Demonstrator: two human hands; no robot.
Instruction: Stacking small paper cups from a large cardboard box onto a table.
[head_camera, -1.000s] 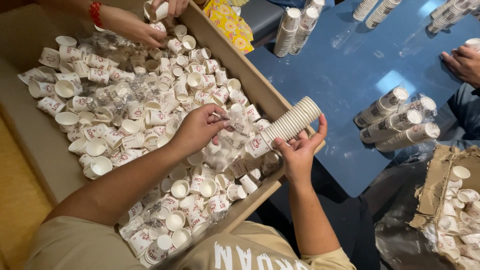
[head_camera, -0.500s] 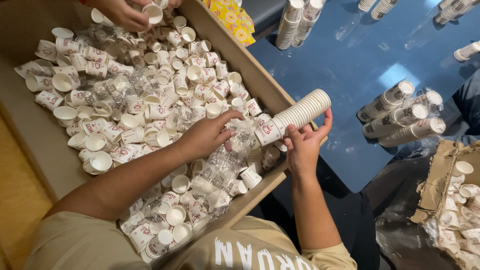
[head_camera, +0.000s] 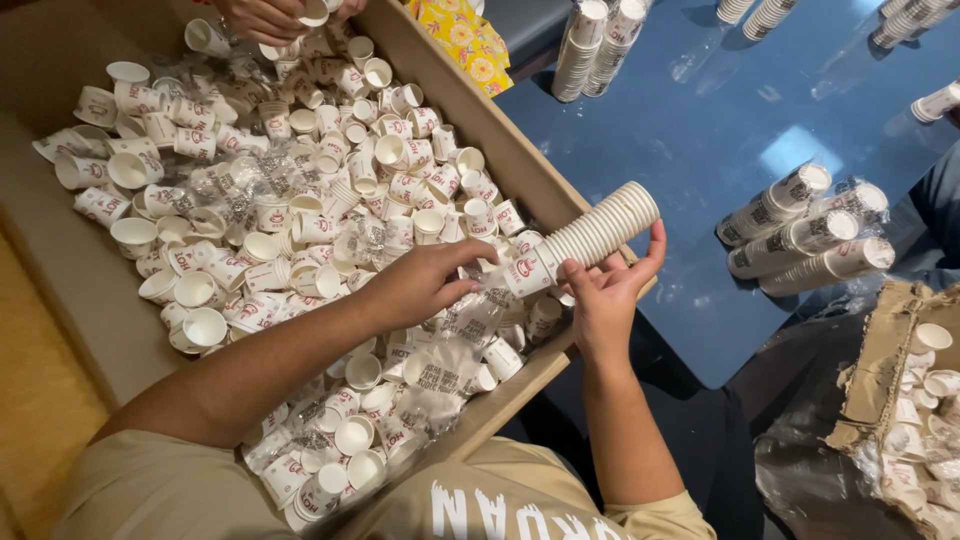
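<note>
A: Your right hand (head_camera: 603, 300) is curled around a stack of nested paper cups (head_camera: 590, 240), held over the cardboard box (head_camera: 500, 130) edge.

B: And my left hand (head_camera: 425, 285)?

A: Its fingers pinch the stack's lowest cup above loose cups (head_camera: 260, 220); bagged cup stacks (head_camera: 800, 225) lie well apart on the blue table (head_camera: 680, 150).

Bright overhead light — table (head_camera: 700, 170) glare, edges perhaps slightly blurred.

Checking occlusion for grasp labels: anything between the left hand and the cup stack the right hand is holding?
Nothing visible. The left hand already has its fingertips at the bottom end of the nested cup stack, which the right hand grips from below. Loose cups and plastic wrap lie underneath in the cardboard box, not between.
</note>
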